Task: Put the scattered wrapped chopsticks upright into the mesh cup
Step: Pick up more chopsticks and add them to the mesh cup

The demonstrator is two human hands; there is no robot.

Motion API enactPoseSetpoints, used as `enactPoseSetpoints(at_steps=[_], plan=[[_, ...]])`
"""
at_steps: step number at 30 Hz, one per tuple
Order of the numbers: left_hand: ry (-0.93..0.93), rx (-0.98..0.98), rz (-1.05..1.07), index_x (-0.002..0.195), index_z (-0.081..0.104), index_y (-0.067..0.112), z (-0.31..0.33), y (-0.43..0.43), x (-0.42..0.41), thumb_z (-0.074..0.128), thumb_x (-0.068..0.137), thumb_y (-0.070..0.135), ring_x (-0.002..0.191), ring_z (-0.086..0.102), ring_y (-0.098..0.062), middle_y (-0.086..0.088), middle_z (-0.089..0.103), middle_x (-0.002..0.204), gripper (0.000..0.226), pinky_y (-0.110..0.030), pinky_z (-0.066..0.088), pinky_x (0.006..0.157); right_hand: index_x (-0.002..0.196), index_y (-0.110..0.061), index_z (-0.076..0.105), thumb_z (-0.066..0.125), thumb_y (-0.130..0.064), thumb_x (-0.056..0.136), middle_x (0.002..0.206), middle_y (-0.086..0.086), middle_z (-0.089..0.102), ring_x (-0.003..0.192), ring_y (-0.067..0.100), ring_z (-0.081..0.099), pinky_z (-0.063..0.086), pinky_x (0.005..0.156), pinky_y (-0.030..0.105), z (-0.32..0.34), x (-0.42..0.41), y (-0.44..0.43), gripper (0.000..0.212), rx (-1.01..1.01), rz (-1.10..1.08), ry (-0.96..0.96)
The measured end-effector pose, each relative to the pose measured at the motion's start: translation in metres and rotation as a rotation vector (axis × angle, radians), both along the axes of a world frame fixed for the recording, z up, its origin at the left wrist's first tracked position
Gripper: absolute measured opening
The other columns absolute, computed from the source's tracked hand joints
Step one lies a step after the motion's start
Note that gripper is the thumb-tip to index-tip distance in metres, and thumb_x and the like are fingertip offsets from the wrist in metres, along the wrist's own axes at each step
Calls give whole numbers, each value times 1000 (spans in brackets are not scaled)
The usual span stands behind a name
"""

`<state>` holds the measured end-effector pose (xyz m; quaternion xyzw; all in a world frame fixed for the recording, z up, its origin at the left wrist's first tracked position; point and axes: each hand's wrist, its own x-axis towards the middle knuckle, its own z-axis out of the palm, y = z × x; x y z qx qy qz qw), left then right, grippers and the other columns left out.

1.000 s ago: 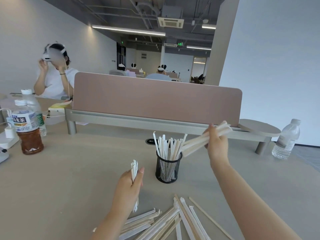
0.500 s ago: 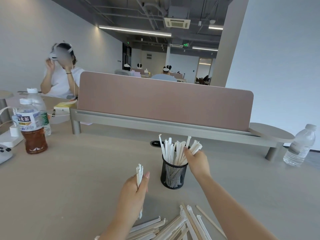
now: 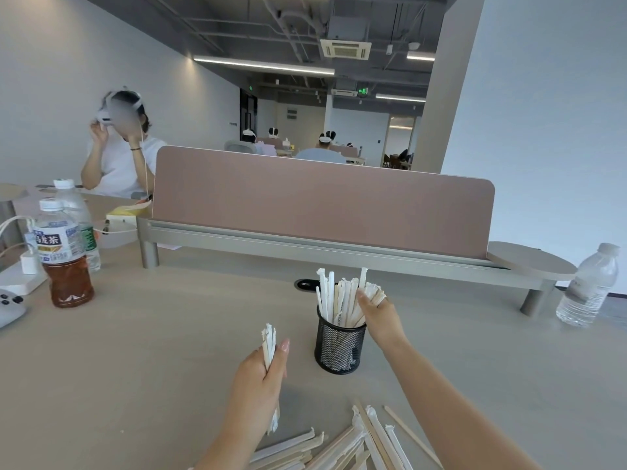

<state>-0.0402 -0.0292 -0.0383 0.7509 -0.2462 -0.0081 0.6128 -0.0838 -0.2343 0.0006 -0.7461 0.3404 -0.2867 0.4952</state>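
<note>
A black mesh cup stands mid-table with several wrapped chopsticks upright in it. My right hand is at the cup's right rim, closed on a bundle of wrapped chopsticks whose lower ends are inside the cup. My left hand is left of the cup and grips a small upright bundle of wrapped chopsticks. More wrapped chopsticks lie scattered at the table's near edge, partly cut off by the frame.
A tea bottle and a water bottle stand at the left beside a white charger. Another water bottle stands at the right. A pink divider on a shelf runs behind the cup. A person sits beyond it.
My right hand swung its bundle from tilted above the cup down into the cup, and has pushed it in deeper. My left hand has stayed put with its bundle.
</note>
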Motion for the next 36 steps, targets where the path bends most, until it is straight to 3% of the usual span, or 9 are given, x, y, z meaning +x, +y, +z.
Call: enactPoseSetpoints(at_steps=[2, 6, 10, 12, 16, 22, 27, 32, 36], plan=[[14, -8, 0, 50, 40, 14, 1, 0, -1, 48, 92, 33, 50, 39, -19, 3, 40, 49, 46, -30, 33, 56, 96, -18, 64, 43, -44, 94, 91, 1, 63, 81, 15, 56, 41, 71, 27, 3, -4, 4, 33, 38, 69, 32], [54, -33, 13, 50, 41, 14, 1, 2, 1, 49, 91, 35, 51, 38, -19, 0, 39, 51, 47, -31, 32, 56, 118, -38, 43, 47, -45, 92, 110, -24, 54, 106, 0, 51, 32, 98, 22, -4, -23, 4, 27, 156, 359, -25], [82, -36, 25, 50, 45, 11, 2, 4, 8, 49, 91, 37, 51, 41, -21, -4, 42, 53, 49, -32, 33, 56, 133, -29, 33, 78, -24, 68, 128, -13, 53, 118, 2, 50, 46, 81, 6, -35, -30, 2, 79, 88, 479, -25], [110, -88, 33, 51, 47, 8, 7, 6, 11, 49, 89, 43, 51, 41, -21, -5, 42, 52, 52, -32, 32, 54, 130, -28, 37, 81, -18, 66, 124, -11, 55, 115, 7, 50, 46, 75, 5, -43, -29, 3, 79, 58, 426, -25], [197, -237, 30, 54, 47, 8, 30, -2, 18, 44, 76, 51, 55, 44, -22, -9, 46, 57, 49, -32, 33, 58, 109, -38, 44, 80, -13, 71, 112, -18, 59, 102, -10, 51, 42, 71, -2, -52, -30, 8, 58, -9, 358, -68], [212, -390, -39, 48, 46, 12, 73, -58, 30, 44, 94, 33, 36, 43, -3, 0, 47, 47, 50, -26, 34, 52, 116, -38, 50, 82, -26, 64, 118, -16, 61, 114, -2, 52, 45, 84, 13, -63, -32, 13, 62, -4, 296, -115], [170, -323, -72, 52, 50, 11, 67, -98, 37, 45, 94, 35, 52, 54, -11, -4, 51, 54, 48, -29, 39, 58, 125, -35, 45, 82, -36, 60, 125, -14, 56, 118, -1, 48, 41, 97, 22, -65, -32, 13, 74, -22, 286, -110], [122, -219, -42, 91, 70, 17, 46, -109, 47, 41, 95, 37, 51, 47, -11, 8, 45, 47, 36, -32, 39, 62, 119, -40, 43, 81, -32, 64, 124, -17, 54, 111, -7, 47, 40, 86, 14, -62, -34, 14, 68, -49, 285, -109], [124, -212, -47, 113, 63, 17, 39, -115, 55, 46, 91, 43, 86, 56, -18, -5, 58, 93, 37, -27, 40, 76, 121, -39, 44, 81, -36, 61, 125, -17, 54, 114, -2, 48, 41, 95, 21, -64, -33, 12, 71, -60, 278, -102]])
